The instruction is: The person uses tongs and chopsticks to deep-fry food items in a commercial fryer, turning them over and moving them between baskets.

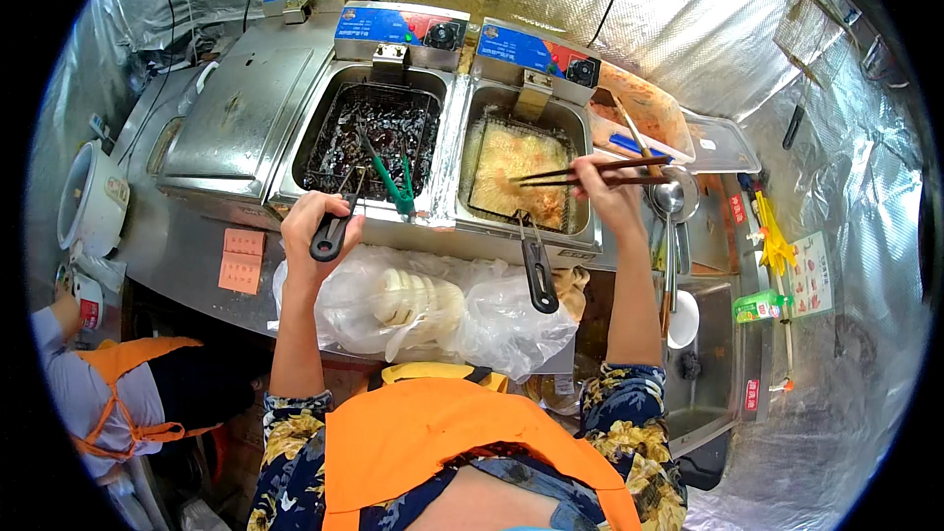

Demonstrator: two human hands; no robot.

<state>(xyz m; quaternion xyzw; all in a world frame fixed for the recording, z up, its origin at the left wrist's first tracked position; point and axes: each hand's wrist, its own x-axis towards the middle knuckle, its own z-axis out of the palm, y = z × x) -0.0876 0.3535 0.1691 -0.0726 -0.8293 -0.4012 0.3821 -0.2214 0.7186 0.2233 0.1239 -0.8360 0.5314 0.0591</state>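
Observation:
My left hand (318,227) grips the black handle (333,234) of the wire fry basket (383,110) in the left fryer. Dark, glossy oil fills that well. Green-handled tongs (398,188) lean over its front edge, beside this hand. Long dark chopsticks (560,175) are in my right hand (608,192). Their tips reach over the right fryer (588,232), touching or close to the food. Pale oil foams there around battered pieces (546,208) in a second basket. That basket's black handle (540,276) hangs over the front, with no hand on it.
Clear plastic bags (509,302) with stacked pale lids or cups lie before the fryers. A tub of orange-red food (664,118) and ladles (669,199) are at right, above a sink (704,383). At left are a covered fryer (236,110), a white bucket (92,195) and another person (125,398).

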